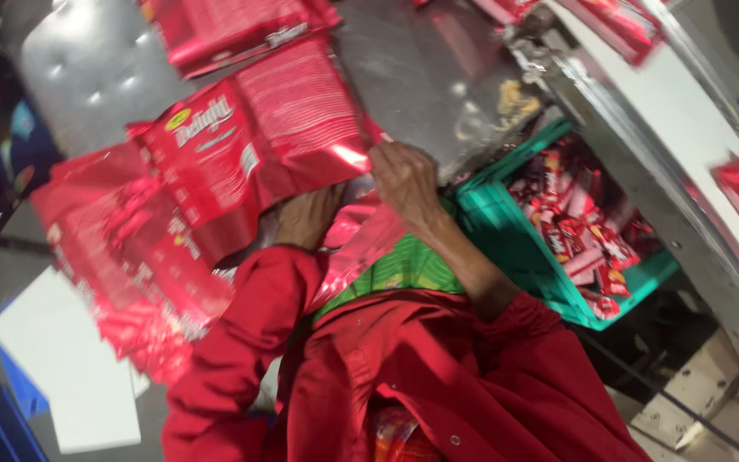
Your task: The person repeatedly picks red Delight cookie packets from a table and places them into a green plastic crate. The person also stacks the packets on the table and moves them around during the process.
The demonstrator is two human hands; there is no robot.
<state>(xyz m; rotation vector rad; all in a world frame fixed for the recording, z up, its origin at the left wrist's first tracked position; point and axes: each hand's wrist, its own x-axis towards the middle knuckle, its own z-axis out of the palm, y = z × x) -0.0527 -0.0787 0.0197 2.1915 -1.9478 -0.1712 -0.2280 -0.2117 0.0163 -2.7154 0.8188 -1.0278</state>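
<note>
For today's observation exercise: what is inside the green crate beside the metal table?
The green crate holds a loose pile of small red snack packets. Its far side is covered by the metal table, and the crate floor beneath the pile is hidden.

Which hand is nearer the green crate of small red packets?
Right. The right hand is just left of the green crate, gripping the red wrapper; the left hand sits farther left, under that wrapper.

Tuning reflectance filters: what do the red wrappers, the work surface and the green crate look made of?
Red wrappers: thin glossy plastic or foil film, going by creases and glare. Work surface: sheet metal, probably steel, dull grey with bright reflections. Green crate: moulded plastic, matte.
</note>
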